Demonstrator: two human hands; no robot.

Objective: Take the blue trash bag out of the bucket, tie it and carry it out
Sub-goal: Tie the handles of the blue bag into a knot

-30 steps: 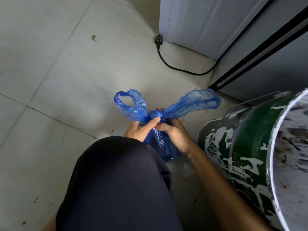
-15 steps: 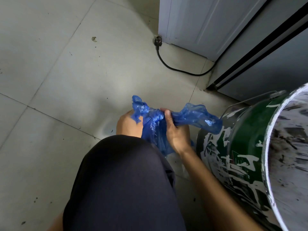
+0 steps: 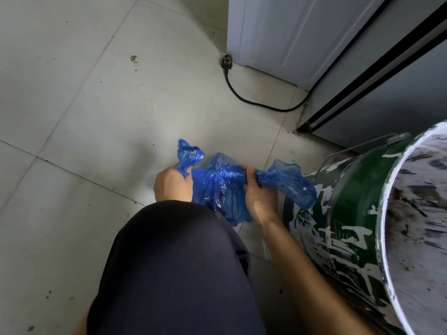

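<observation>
The blue trash bag (image 3: 219, 189) rests on the tiled floor in front of my knee, outside the bucket. My left hand (image 3: 170, 186) is closed around its left handle, whose crumpled end sticks up above my fist. My right hand (image 3: 257, 193) grips the right handle, which trails loosely toward the bucket. Between my hands the plastic is twisted into a knot. The green, paint-splashed bucket (image 3: 350, 213) stands at the right with a white rim and a stained white inside; no bag is in it.
A black power plug and cable (image 3: 227, 62) lie on the floor ahead, running to a white appliance (image 3: 290, 32). A grey cabinet with a dark seam (image 3: 387, 68) stands behind the bucket. My dark-trousered knee (image 3: 174, 262) fills the foreground. Grey floor tiles spread left.
A second ago both handles stood up as open loops with my fingers pinching the knot. Now my hands have moved apart, each gripping a handle and pulling it sideways, flattening the loops.
</observation>
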